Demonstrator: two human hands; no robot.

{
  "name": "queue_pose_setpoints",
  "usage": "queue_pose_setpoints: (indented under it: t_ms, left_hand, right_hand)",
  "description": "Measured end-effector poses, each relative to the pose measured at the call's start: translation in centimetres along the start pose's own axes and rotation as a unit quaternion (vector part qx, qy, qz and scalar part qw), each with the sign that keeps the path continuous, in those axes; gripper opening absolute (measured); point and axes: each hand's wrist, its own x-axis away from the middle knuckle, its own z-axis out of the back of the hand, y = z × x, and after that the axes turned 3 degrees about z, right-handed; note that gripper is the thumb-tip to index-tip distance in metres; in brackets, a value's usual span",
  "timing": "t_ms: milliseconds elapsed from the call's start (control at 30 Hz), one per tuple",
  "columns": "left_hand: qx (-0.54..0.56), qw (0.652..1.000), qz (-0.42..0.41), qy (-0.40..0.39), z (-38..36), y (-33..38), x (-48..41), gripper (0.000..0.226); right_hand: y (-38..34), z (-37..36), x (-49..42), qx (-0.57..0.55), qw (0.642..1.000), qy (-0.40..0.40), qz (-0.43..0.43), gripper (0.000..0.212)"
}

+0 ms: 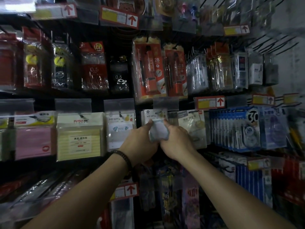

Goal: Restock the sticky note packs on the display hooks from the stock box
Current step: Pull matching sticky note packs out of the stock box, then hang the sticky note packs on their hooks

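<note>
Fingers (149,123) of left hand (140,142) and right hand (176,142) curled on one sticky note pack (158,131), gripping both sides. Pale pad inside clear bag. Held under clear label holder (165,104), between two hanging packs; on hook or not, cannot tell.

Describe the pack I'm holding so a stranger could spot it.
On the pegboard display wall, take the row holding the pale yellow lined sticky note pack. Second to its right is a small white clear-wrapped sticky note pack. Alone among its neighbours, it is gripped by the left hand and right hand.
</note>
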Motion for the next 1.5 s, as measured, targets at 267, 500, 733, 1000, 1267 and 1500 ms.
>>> queue_pose_setpoints:
  t_ms: [267, 500, 733, 1000, 1267, 1500]
  left_hand:
    - [0.032, 0.998, -0.046, 0.037, 1.0, -1.6, 7.4, 0.039]
    - [0.119, 0.992, -0.042, 0.0, 1.1, -7.5, 22.6, 0.006]
    - [0.068, 0.977, 0.135, -0.152, -7.1, -19.5, 39.9, 0.016]
    - [0.024, 0.886, 0.31, -0.343, -16.5, -30.6, 56.4, 0.017]
    - [0.062, 0.858, 0.339, -0.381, -25.9, -37.0, 55.2, 0.02]
    - [0.089, 0.823, 0.405, -0.387, -29.3, -38.9, 56.5, 0.025]
  right_hand:
    - [0.7, 0.2, 5.9, -0.036, 0.994, 0.092, 0.057, 0.045]
    - [0.5, -3.0, 18.3, -0.203, 0.958, 0.134, 0.152, 0.008]
    - [3.2, -15.5, 34.7, -0.283, 0.949, -0.118, 0.081, 0.011]
    - [10.1, -30.5, 54.7, -0.208, 0.893, -0.347, -0.197, 0.018]
    - [13.5, -47.5, 58.7, -0.131, 0.858, -0.41, -0.281, 0.013]
    - [13.9, -60.8, 55.5, 0.019, 0.874, -0.416, -0.249, 0.031]
